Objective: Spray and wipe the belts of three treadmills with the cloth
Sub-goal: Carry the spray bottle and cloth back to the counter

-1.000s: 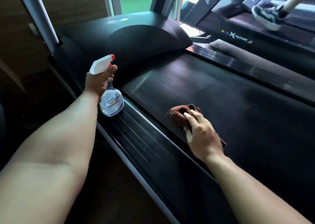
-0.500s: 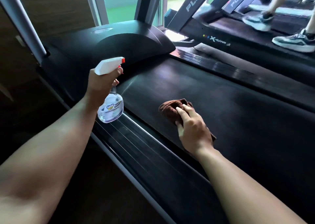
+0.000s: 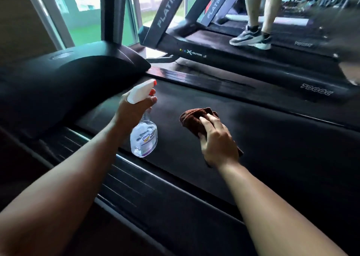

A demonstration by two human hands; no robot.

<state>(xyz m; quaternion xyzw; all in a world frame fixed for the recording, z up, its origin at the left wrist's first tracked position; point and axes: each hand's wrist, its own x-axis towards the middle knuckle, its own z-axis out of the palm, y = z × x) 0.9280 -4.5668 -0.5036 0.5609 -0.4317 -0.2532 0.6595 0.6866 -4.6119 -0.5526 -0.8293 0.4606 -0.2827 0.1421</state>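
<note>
**Brown cloth pressed to the black belt, bottle held beside it**

Our left hand (image 3: 134,107) grips a clear spray bottle (image 3: 144,137) by the neck, with the fingers curled round it just under the white trigger head. The red nozzle tip points out over the belt (image 3: 282,148). The bottle hangs upright in the air, and its base is above the near edge of the belt, where the belt meets the ribbed side rail (image 3: 155,189). One finger lies at the front by the trigger, but we cannot tell whether it is squeezing.

Our right hand (image 3: 218,140) lies palm down on a bunched brown cloth (image 3: 191,119). The fingers are nearly straight across its top and the thumb runs along its near side, so the hand presses the cloth flat to the belt rather than clutching it. A corner of the cloth shows past the far side of the wrist. The cloth sits near the front of the belt, just to the right of the bottle and not touching it.

Ahead of both hands rises the rounded black motor cover (image 3: 68,84), and behind it is a window (image 3: 85,18) with green outside. To the right stands a second treadmill (image 3: 315,92). Beyond that, another person's shoes (image 3: 251,38) are on a third belt.
</note>
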